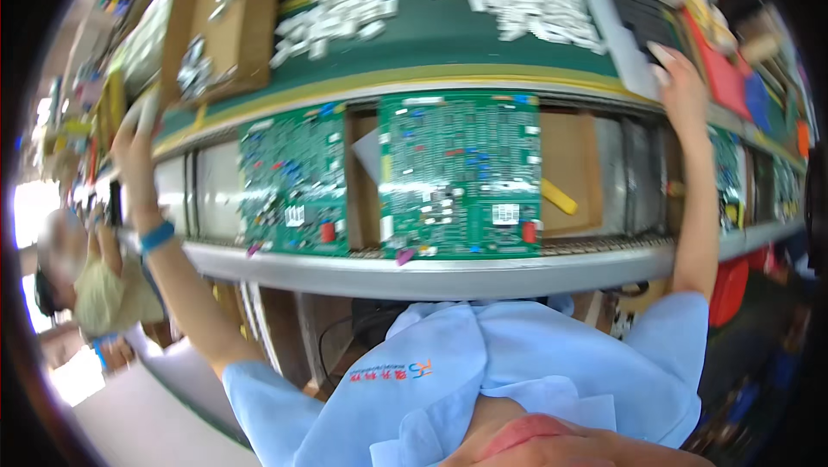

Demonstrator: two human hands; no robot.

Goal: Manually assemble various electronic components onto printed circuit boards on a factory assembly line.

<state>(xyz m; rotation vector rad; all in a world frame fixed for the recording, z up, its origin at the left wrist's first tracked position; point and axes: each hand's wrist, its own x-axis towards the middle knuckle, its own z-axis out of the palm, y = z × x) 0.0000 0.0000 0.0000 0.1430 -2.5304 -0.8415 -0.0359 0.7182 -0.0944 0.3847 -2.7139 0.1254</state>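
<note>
Along the left end of the bench, the left hand (135,156) is raised beside the wall of a cardboard box (252,27); its fingers are held close to one another, but whether anything is pinched cannot be told through the blur. To its right, a first circuit board (293,175) is laid flat on the rails, then, past a gap, a second circuit board (460,175). On the green mat (414,46) behind them, a small heap of white parts (341,18) is followed by a larger heap (530,6). Farthest right, the right hand (686,96) is stretched to a dark tray (642,14); its grip cannot be told either.

With arms spread this wide, reaching seems best done slowly, small parts being lifted singly and boards being touched only at their edges. At left, the box wall is to be skirted. In the middle, the yellow ledge (414,76) should be crossed from above, the strip of mat before the heaps giving room. At right, the yellow handle (559,197) is best avoided.
</note>
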